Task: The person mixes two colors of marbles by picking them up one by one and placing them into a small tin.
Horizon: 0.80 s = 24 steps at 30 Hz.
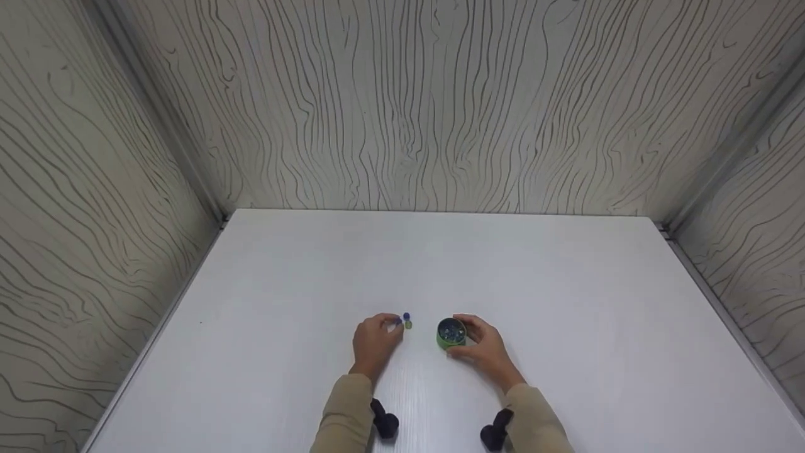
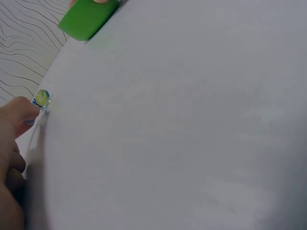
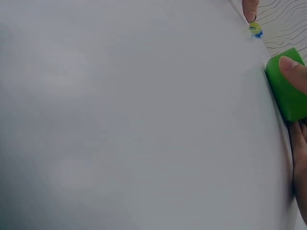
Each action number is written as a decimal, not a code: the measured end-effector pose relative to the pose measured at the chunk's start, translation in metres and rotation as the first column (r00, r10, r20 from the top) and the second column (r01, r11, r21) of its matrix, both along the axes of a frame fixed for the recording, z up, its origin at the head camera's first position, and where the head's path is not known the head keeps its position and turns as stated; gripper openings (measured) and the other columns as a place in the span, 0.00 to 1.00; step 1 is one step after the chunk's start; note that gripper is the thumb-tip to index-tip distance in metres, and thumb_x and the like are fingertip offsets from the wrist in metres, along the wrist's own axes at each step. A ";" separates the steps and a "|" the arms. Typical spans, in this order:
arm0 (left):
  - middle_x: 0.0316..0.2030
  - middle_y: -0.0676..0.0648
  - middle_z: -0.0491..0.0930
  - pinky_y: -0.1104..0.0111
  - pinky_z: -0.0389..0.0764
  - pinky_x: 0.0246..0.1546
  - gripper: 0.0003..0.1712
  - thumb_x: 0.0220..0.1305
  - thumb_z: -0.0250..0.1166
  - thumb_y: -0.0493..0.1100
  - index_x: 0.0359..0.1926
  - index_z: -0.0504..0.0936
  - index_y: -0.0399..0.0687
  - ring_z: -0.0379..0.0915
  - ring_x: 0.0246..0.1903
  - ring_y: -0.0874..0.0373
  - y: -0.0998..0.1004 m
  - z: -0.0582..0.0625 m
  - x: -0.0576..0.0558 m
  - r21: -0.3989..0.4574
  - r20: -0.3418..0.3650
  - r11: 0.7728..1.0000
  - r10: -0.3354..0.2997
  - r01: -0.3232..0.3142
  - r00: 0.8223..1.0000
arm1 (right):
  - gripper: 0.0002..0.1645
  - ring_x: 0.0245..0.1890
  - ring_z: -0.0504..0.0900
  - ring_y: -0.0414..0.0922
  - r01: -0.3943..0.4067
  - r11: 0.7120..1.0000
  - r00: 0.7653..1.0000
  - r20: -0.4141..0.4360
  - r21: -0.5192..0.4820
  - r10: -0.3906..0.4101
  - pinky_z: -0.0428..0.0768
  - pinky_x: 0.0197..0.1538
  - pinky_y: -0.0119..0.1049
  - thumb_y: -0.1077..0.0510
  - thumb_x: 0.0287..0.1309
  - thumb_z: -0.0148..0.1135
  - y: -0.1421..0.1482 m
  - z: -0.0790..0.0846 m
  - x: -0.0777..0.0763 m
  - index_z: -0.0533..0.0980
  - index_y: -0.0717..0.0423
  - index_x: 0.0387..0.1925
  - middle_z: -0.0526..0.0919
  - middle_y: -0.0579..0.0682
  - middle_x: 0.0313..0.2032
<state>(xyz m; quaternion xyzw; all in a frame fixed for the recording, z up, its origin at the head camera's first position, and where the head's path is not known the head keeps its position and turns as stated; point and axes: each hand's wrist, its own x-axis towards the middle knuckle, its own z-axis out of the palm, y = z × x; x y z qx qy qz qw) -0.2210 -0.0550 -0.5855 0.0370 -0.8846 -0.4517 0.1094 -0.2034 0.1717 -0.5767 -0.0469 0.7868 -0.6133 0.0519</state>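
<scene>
My left hand (image 1: 373, 343) pinches a small blue marble (image 1: 399, 321) between thumb and forefinger, low over the white table. Just right of those fingertips lie a second blue marble (image 1: 406, 316) and a yellow-green marble (image 1: 408, 325), which looks like clear glass with a yellow swirl in the left wrist view. A round green cup (image 1: 443, 343) stands farther right, with several glass marbles (image 1: 451, 331) inside. The right hand (image 1: 492, 353) grips this cup from its right side, thumb on the near wall and fingers at the far side. In the right wrist view the thumb presses the green wall (image 3: 276, 79).
The white table (image 1: 302, 264) extends around both hands. Panels with a wood-grain pattern (image 1: 402, 107) rise behind it and at both sides. Black wrist mounts (image 1: 386, 426) sit by the beige sleeves.
</scene>
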 end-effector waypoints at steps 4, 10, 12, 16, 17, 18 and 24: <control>0.29 0.50 0.86 0.68 0.75 0.32 0.09 0.51 0.69 0.43 0.35 0.88 0.50 0.73 0.26 0.62 0.002 0.002 0.001 0.031 0.027 0.999 0.015 -0.015 1.000 | 0.43 0.67 0.70 0.57 -0.002 1.000 1.000 -0.004 -0.007 0.002 0.67 0.68 0.42 0.62 0.39 0.77 0.001 -0.001 -0.001 0.70 0.63 0.60 0.74 0.62 0.62; 0.14 0.56 0.61 0.73 0.57 0.19 0.10 0.53 0.67 0.42 0.38 0.87 0.47 0.54 0.16 0.63 0.001 0.010 0.003 0.080 0.065 0.997 -0.005 0.000 0.998 | 0.43 0.67 0.70 0.58 -0.006 1.000 1.000 -0.012 -0.004 0.006 0.67 0.68 0.43 0.62 0.38 0.77 0.000 -0.002 -0.002 0.71 0.63 0.59 0.74 0.62 0.62; 0.14 0.57 0.59 0.74 0.56 0.19 0.10 0.54 0.67 0.42 0.38 0.87 0.46 0.53 0.16 0.64 0.000 0.012 0.003 0.071 0.051 0.997 -0.017 0.013 0.999 | 0.43 0.67 0.70 0.59 -0.007 1.000 1.000 -0.017 0.008 0.008 0.67 0.68 0.44 0.62 0.38 0.77 0.001 -0.003 -0.002 0.71 0.63 0.59 0.74 0.62 0.62; 0.13 0.57 0.58 0.76 0.53 0.18 0.10 0.54 0.68 0.40 0.38 0.87 0.43 0.51 0.15 0.66 -0.001 0.018 0.003 0.061 0.016 0.997 -0.039 0.038 0.999 | 0.42 0.67 0.70 0.59 0.000 1.000 1.000 -0.022 0.029 0.000 0.68 0.67 0.45 0.61 0.38 0.77 0.001 -0.005 -0.002 0.71 0.62 0.59 0.74 0.62 0.62; 0.13 0.57 0.58 0.76 0.53 0.18 0.10 0.54 0.68 0.39 0.38 0.87 0.42 0.51 0.15 0.66 -0.001 0.019 0.002 0.055 0.007 0.997 -0.045 0.044 0.999 | 0.42 0.67 0.70 0.59 0.002 1.000 1.000 -0.022 0.030 -0.001 0.68 0.67 0.45 0.61 0.38 0.77 0.001 -0.005 -0.002 0.71 0.62 0.59 0.74 0.62 0.62; 0.13 0.57 0.58 0.77 0.53 0.18 0.10 0.55 0.68 0.39 0.38 0.87 0.42 0.51 0.15 0.66 -0.002 0.020 0.002 0.050 -0.001 0.997 -0.050 0.050 0.999 | 0.42 0.67 0.70 0.59 0.006 1.000 1.000 -0.018 0.026 -0.005 0.68 0.67 0.45 0.62 0.38 0.77 0.001 -0.005 -0.002 0.71 0.62 0.59 0.74 0.62 0.62; 0.13 0.57 0.57 0.77 0.54 0.19 0.10 0.56 0.68 0.40 0.39 0.87 0.43 0.51 0.15 0.67 -0.002 0.025 0.002 0.054 -0.005 0.995 -0.086 0.086 0.996 | 0.42 0.67 0.70 0.58 0.009 1.000 1.000 -0.006 -0.004 -0.009 0.69 0.67 0.43 0.64 0.38 0.77 0.001 -0.002 -0.001 0.71 0.63 0.59 0.74 0.62 0.62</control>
